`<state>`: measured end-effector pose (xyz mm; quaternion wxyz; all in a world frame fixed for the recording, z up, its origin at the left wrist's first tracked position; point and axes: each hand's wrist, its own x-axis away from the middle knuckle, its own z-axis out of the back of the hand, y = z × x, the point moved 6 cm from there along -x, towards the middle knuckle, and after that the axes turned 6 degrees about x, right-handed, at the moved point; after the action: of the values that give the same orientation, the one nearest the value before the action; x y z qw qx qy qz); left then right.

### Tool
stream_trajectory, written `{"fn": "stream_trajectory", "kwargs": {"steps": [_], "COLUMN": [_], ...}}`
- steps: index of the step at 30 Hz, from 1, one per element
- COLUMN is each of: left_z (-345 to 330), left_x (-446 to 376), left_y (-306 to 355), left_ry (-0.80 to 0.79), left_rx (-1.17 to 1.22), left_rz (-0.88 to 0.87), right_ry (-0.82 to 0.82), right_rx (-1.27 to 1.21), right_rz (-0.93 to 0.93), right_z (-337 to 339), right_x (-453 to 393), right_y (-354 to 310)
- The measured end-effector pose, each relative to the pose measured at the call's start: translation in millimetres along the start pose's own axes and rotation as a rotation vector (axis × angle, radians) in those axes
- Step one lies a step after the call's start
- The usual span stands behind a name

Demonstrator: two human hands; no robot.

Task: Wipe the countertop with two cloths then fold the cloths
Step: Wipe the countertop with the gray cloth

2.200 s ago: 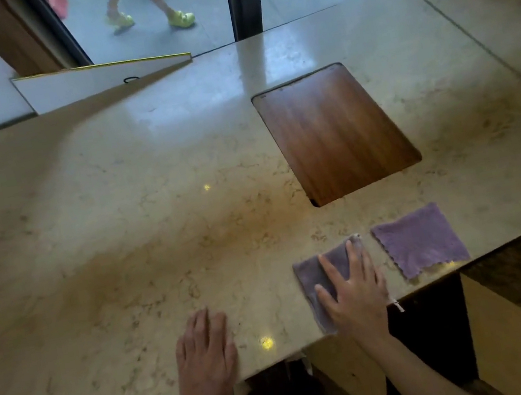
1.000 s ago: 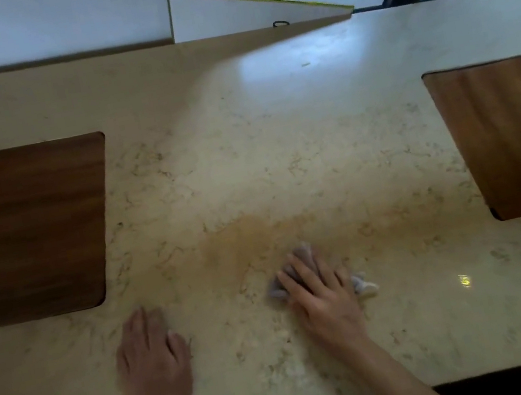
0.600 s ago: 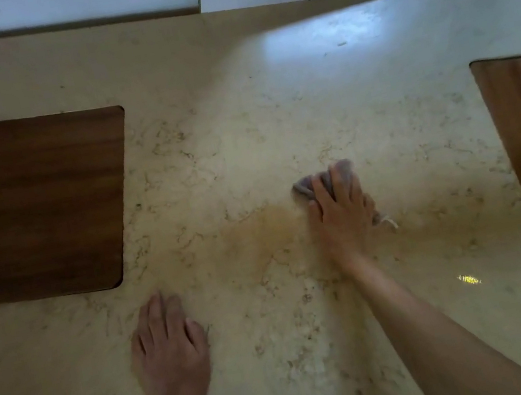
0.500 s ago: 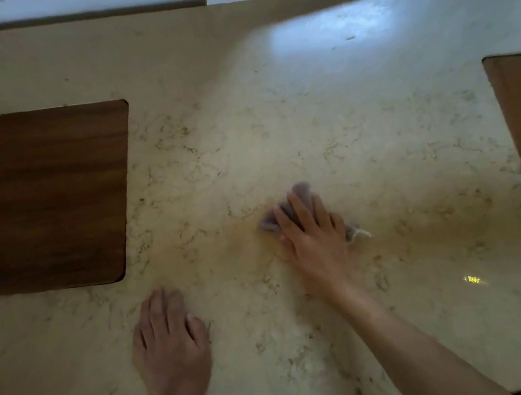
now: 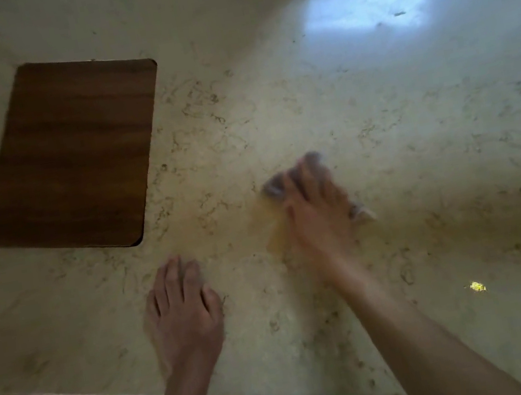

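Right hand (image 5: 318, 215), laid flat, presses a blurry gray cloth (image 5: 273, 189) on the speckled stone counter (image 5: 415, 135). Left hand (image 5: 182, 312) lies flat too. Brown wood panel (image 5: 70, 154), upper left.

Blurred cloth (image 5: 271, 190) mostly beneath right hand (image 5: 319, 211)

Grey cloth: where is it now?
Head view: the grey cloth is pressed under the right hand near the middle of the countertop, right of the wooden inset and beyond the left hand.
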<state>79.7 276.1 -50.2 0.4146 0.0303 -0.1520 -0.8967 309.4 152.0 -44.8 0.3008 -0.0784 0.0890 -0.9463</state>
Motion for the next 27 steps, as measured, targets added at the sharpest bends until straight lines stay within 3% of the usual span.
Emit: {"fn": "stream_trajectory", "kwargs": {"steps": [3,4,6,9,11,12,14,16,19,21,24,27], "left_z": [0.6,2.5,12.0,37.9,46.7,45.8,38.7,33.0,31.5,32.1,31.3,30.9], "left_x": [0.7,-0.2,-2.5,-24.6,-48.2,-58.9,-74.7,-80.8,-81.1,-80.2,-81.5,-81.5], "left_y": [-0.1,-2.0,-11.4,-46.9,-75.3,-85.4,-93.7,-93.4,-93.5,-94.3,-93.1,-94.7], "left_ry": [0.014,0.027,0.048,0.091,0.092,0.065,0.002,-0.022,-0.007,0.005,0.003,-0.003], "left_rx": [0.051,0.097,0.205,0.244,0.179,0.153,0.102,0.032,-0.007,-0.01,-0.015,-0.013], "left_rz": [-0.022,-0.03,-0.047,-0.012,0.029,0.04,0.016,-0.051,-0.101,-0.102,-0.108,-0.099], "right_ry": [-0.05,-0.067,-0.098,-0.03,0.019,0.036,0.082,0.018,-0.041,-0.109,-0.063,0.042], "right_rx": [0.049,0.058,0.073,0.091,0.087,0.081,0.07,0.048,0.108,0.108,0.118,0.149], "right_rz": [0.374,0.399,0.22,-0.256,-0.417,-0.412,-0.211,0.123,0.485,0.387,0.011,0.014], "right_z": [-12.3,-15.6,-9.5,7.7,14.4,14.0,12.6,-6.1,-25.4,-22.8,-7.5,-4.9], "right_x": [28.4,30.3,26.3,14.2,4.9,1.9,3.9,28.0,60.4,34.3,-40.3,-84.2], "right_y": [-42.1,-33.0,9.7,79.6,74.5,54.5,-9.6,-75.1,-101.3,-70.4,-29.9,-62.0]}}
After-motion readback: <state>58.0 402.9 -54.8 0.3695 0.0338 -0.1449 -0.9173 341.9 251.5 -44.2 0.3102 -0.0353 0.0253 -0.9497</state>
